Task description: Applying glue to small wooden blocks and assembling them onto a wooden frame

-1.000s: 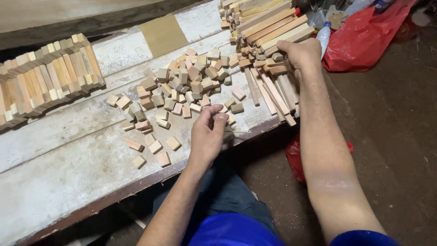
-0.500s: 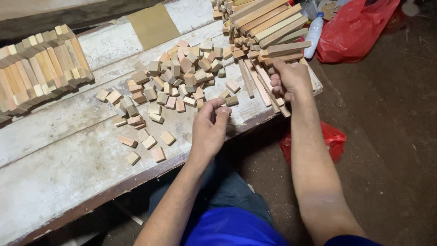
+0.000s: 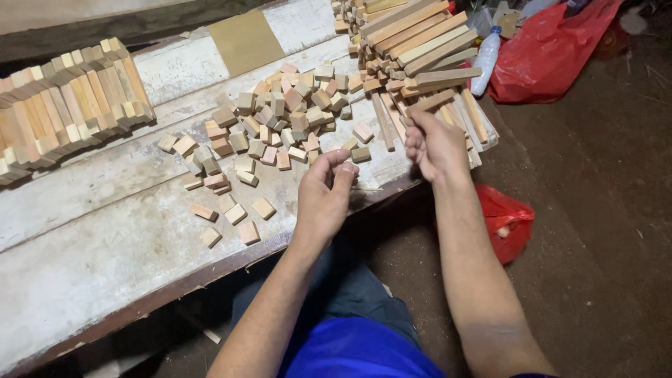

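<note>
right hand (image 3: 437, 143) grips a long stick (image 3: 432, 102) by its end | left hand (image 3: 325, 192) pinches a little block (image 3: 348, 169), fingers curled | loose blocks (image 3: 280, 119) spread near for grabbing

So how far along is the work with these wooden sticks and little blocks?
Already done, apparently: a row of assembled pieces at the bench's far left. In hand: the right hand grips a long stick; the left hand is curled, contents unclear. Left: a heap of small blocks and the stick stack.
</note>
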